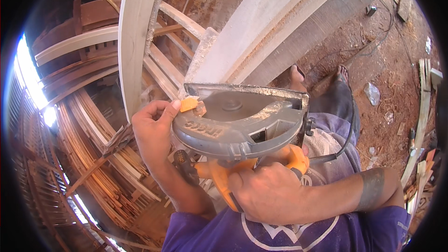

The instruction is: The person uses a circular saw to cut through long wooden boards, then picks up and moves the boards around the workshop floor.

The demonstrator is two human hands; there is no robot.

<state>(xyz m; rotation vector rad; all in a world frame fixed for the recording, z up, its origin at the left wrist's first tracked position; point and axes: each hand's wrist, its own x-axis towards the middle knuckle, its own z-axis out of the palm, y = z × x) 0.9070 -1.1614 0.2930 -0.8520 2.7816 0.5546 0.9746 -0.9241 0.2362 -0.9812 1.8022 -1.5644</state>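
A circular saw point(224, 139) with a grey, dusty blade guard and orange handle is held up in front of me, tilted so its round blade point(232, 104) faces up. My right hand point(270, 191) wraps around the orange handle. At the saw's left end, my left hand point(156, 123) is closed, thumb and fingers against the guard's edge beside a small orange piece point(188, 104). Whether the fingers pinch that piece is hard to make out. A black cord point(343, 151) runs from the saw's right side.
Just beyond the saw lies a wide pale board point(254, 30) dusted with sawdust, with a curved plank point(135, 37) to its left. Long boards point(93, 158) are stacked at left. On the dirt floor at right are a plastic bag point(372, 94), a thin plank point(422, 107) and a cable point(387, 32).
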